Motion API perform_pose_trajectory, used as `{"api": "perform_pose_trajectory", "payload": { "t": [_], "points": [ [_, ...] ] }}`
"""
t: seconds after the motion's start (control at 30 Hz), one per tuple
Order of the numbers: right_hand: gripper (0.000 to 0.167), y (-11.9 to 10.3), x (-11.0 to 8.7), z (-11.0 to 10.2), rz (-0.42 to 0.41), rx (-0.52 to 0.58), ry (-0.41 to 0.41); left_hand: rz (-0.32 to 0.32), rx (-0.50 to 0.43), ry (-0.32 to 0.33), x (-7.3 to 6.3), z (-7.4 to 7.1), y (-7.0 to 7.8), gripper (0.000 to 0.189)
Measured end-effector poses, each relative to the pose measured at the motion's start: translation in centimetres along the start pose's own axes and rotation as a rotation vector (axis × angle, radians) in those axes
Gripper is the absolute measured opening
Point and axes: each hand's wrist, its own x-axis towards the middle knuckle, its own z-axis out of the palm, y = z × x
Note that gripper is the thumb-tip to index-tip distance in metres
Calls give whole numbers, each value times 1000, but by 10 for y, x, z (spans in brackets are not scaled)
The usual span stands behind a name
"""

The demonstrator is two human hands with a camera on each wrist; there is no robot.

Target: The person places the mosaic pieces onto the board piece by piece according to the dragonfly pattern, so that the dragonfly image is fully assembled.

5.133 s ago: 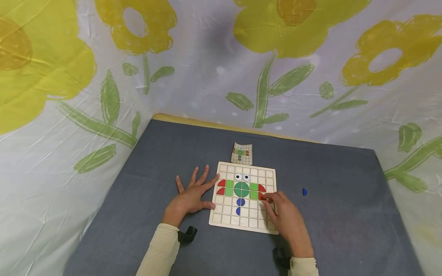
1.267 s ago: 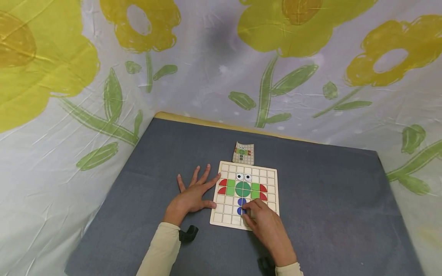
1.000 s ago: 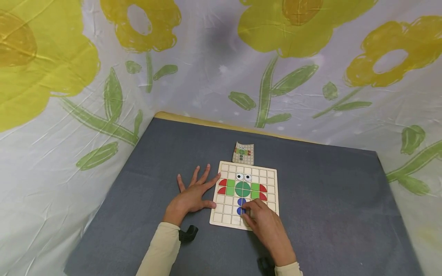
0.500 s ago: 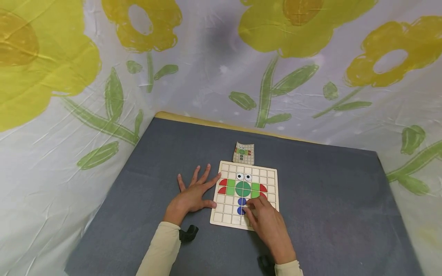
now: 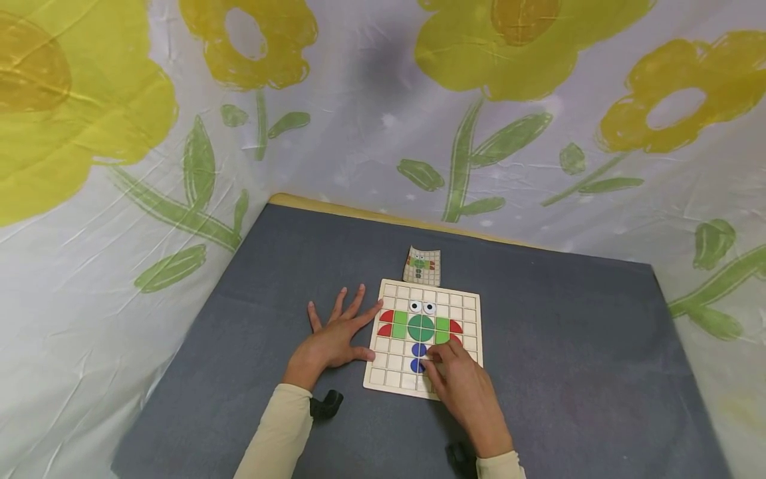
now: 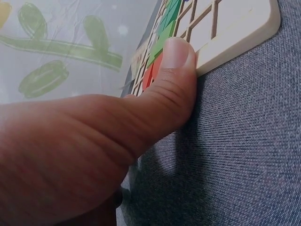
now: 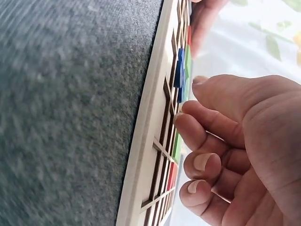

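Note:
A square wooden grid board (image 5: pixel 378 378) lies on the dark table, bearing two eye pieces (image 5: pixel 422 307), a green circle (image 5: pixel 421 328), light green squares, red quarter pieces (image 5: pixel 386 317) and two blue circles, upper (image 5: pixel 419 349) and lower (image 5: pixel 416 365). My left hand (image 5: pixel 332 342) is spread at the board's left side; in the left wrist view its thumb (image 6: pixel 176 61) rests against the edge. Over the lower right of the board is my right hand (image 5: pixel 467 382), thumb and forefinger parted beside the blue circles. The right wrist view shows nothing between these fingertips (image 7: pixel 200 81).
Behind the board stands a small curled picture card (image 5: pixel 423 267) showing a similar figure. Flower-printed white cloth (image 5: pixel 359 133) walls in the table (image 5: pixel 574 372) at the back and sides. Each wrist wears a black device (image 5: pixel 326 405).
My right hand moved left from a red piece to the blue ones. The blue half-circle from the table's right now completes the lower blue circle; my fingers have parted from it. Left hand stays.

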Motion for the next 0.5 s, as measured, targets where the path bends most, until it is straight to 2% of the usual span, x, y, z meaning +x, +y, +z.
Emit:
{"api": "perform_pose_trajectory", "payload": {
  "t": [0.33,0.5],
  "points": [
    [16,8,3,-11,-10,48,16,-4,-10,7,-3,3,-4,108],
    [20,17,6,-23,-1,47,32,0,-17,19,-5,7,-6,107]
  ]
}}
